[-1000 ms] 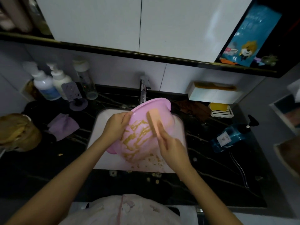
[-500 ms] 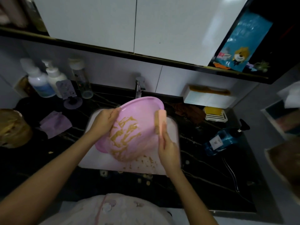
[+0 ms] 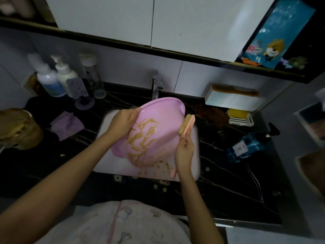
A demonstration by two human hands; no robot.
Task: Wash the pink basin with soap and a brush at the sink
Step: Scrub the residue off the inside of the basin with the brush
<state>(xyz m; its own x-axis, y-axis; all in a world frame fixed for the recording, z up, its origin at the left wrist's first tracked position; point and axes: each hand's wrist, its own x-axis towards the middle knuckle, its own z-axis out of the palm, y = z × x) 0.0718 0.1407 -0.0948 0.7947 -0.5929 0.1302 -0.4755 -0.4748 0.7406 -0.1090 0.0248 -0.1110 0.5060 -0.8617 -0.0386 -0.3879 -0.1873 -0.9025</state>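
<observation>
Head view: tilted pink basin (image 3: 158, 118), inside streaked with yellow-brown smears.

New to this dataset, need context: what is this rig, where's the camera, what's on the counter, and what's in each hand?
No machine here: a person's two bare hands, filmed by one wide-angle camera worn on the head, looking down. The left hand grips the rim of the pink basin, tilted over the white sink and streaked with yellow-brown smears. The right hand holds a pink brush, its head at the basin's right edge. On the black counter: a blue pump bottle on its side, a purple cloth, white bottles at back left.
</observation>
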